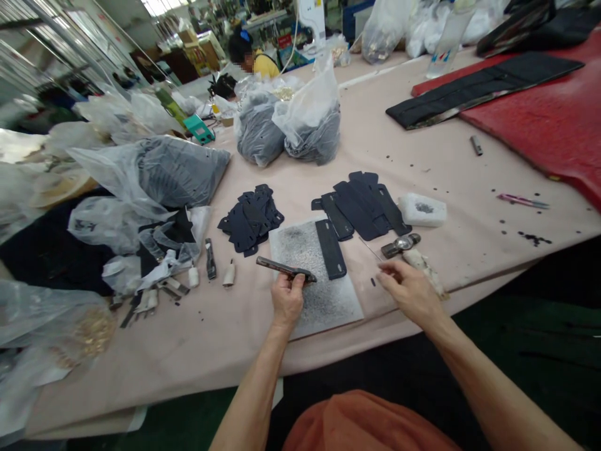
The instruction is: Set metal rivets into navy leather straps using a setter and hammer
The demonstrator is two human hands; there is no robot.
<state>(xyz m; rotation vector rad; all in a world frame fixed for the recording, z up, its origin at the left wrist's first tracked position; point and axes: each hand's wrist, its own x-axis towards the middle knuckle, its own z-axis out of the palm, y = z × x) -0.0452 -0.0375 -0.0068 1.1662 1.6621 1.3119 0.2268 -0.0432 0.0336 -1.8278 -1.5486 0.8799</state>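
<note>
My left hand (pixel 287 299) grips a dark metal punch tool (pixel 282 268) above a speckled white board (pixel 310 313). A dark strip with slots (pixel 331 249) lies on the board's right part. My right hand (pixel 406 285) pinches a thin metal rod (pixel 370 249), right of the board. Just beyond that hand lies a hammer (pixel 400 245) with a pale wrapped handle. Two piles of dark cut pieces sit behind the board, a left pile (pixel 251 218) and a right pile (pixel 361 203).
A white block (pixel 422 210) stands right of the right pile. Bags of dark material (pixel 312 131) stand farther back. Several small tools (pixel 210 258) lie at the left. A pink pen-like tool (pixel 522 200) and red sheet (pixel 539 113) are right. A person (pixel 265 64) is in the background.
</note>
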